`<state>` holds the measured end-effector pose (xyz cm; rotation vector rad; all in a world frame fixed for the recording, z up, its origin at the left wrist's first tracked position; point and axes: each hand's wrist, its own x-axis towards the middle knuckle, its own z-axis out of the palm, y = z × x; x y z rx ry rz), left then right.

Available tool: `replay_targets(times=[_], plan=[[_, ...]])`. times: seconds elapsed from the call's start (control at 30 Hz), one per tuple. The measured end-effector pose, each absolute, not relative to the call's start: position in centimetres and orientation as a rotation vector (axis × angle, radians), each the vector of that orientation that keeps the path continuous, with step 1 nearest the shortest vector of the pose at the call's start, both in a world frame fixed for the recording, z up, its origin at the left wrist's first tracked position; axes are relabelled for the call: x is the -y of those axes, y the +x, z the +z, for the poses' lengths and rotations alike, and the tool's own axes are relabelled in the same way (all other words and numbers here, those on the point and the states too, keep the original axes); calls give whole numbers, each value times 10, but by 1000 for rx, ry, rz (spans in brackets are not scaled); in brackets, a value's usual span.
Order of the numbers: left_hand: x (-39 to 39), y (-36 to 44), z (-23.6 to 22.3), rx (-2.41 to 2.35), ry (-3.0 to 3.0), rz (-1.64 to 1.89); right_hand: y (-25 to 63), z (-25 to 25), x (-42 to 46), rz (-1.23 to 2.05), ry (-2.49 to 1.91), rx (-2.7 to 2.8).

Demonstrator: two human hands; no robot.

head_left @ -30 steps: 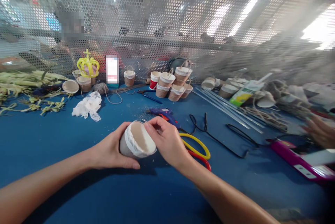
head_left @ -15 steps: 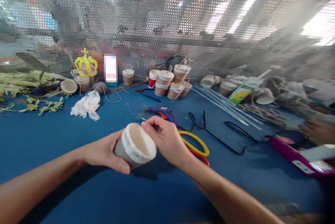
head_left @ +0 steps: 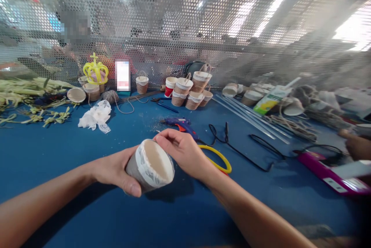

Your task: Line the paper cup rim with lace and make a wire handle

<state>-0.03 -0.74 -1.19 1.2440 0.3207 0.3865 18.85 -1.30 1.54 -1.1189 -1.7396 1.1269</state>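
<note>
My left hand [head_left: 120, 168] is wrapped round a paper cup [head_left: 137, 172] from the left, thumb in front. The cup's side is grey-brown, and a white lacy band circles its rim. It is tilted, its mouth facing up and to the right, and its pale inside shows no contents. At the far right of the rim, my right hand [head_left: 181, 149] has its fingertips pinched together, touching the cup's edge. What lies between those fingertips is hidden. Just beyond the right hand lies a blue glue gun [head_left: 182, 124] with a red trigger.
Yellow-handled scissors [head_left: 217, 155] lie partly under my right forearm. A black cord [head_left: 243, 155] crosses toward a purple power strip [head_left: 333, 174]. Several small handled cups [head_left: 182, 85] are stacked behind. Crumpled white cloth [head_left: 95, 116] lies left. Another person's hand [head_left: 356, 143] shows at right.
The cup has shifted slightly toward me and turned a little. My right fingertips have slid slightly left along its far rim. The other person's hand at right has moved.
</note>
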Motion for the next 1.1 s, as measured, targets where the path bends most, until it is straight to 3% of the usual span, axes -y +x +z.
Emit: replay_targets(times=[0.33, 0.73, 1.1], plan=[[6, -1, -14, -290, 1219, 304, 185, 12, 17, 1026, -1154, 1733], [8, -3, -16, -244, 1062, 218, 182, 15, 20, 1201, -1017, 1710], [8, -7, -17, -210, 1031, 119, 181, 15, 20, 1088, -1010, 1850]])
